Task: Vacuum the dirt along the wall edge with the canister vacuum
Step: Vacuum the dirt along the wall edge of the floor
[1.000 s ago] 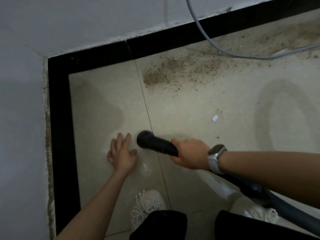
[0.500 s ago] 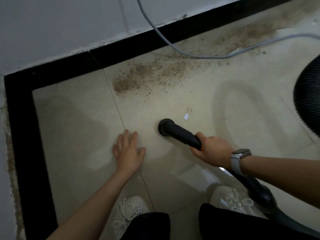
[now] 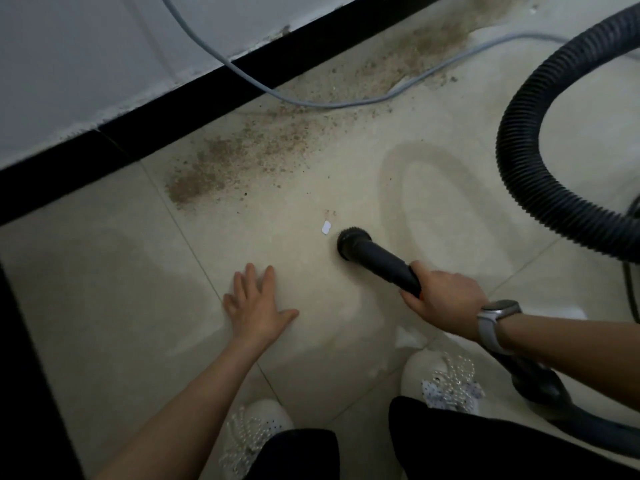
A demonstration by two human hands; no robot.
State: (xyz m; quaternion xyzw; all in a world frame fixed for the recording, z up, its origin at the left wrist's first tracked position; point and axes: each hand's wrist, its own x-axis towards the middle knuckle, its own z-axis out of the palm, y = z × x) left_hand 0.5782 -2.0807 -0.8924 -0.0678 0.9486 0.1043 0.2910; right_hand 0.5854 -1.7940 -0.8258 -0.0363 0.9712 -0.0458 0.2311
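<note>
Two hands are at work over the pale tiled floor [image 3: 104, 306]. Taking the round black nozzle [image 3: 353, 242] as the landmark: it rests mouth-down on the tile, its tube slanting back and to the right into the right hand [image 3: 445, 299], whose fingers are curled round the tube. A grey watch [image 3: 493, 322] sits on that wrist. Left of the nozzle and a little nearer the person, the left hand [image 3: 256, 310] lies flat on the floor, fingers straight and slightly spread, thumb pointing toward the nozzle; it touches only the tile.

Just beyond the nozzle's rim, up and to the left, lies a small white scrap [image 3: 326, 226], close to the nozzle but apart from it. Farther beyond, well apart from the nozzle, the dirt [image 3: 242, 161] spreads in a brown, grainy band along the black baseboard [image 3: 180, 109], thickest at its left end and running up toward the far right. A grey cable [image 3: 311, 103] drops down the wall [image 3: 86, 46] and trails across that dirt. To the right of the nozzle, the ribbed black hose [image 3: 519, 157] loops in a wide arc. Behind the nozzle, nearest the person, two white shoes [image 3: 446, 379] with beaded decoration and dark trouser legs [image 3: 450, 445] show at the bottom edge.
</note>
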